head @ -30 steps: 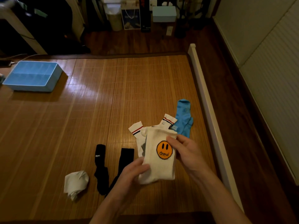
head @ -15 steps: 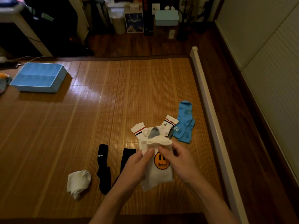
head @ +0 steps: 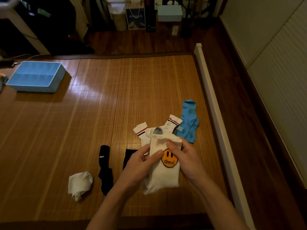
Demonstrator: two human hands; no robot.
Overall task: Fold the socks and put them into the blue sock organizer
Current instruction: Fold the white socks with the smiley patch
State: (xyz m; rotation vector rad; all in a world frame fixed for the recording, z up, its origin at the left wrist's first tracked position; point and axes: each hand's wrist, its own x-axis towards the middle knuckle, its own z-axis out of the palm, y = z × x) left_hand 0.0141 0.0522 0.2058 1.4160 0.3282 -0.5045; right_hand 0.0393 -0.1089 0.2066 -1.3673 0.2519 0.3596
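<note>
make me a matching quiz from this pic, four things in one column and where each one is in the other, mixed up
Things
1. smiley sock
2. blue sock organizer
3. light blue socks
4. crumpled white sock

Places
a. lying nearest the white rail on the right
b. at the far left of the bamboo mat
c. just left of the black socks
d. gripped by the left hand and the right hand

Pairs: 1-d, 2-b, 3-a, 4-c
</note>
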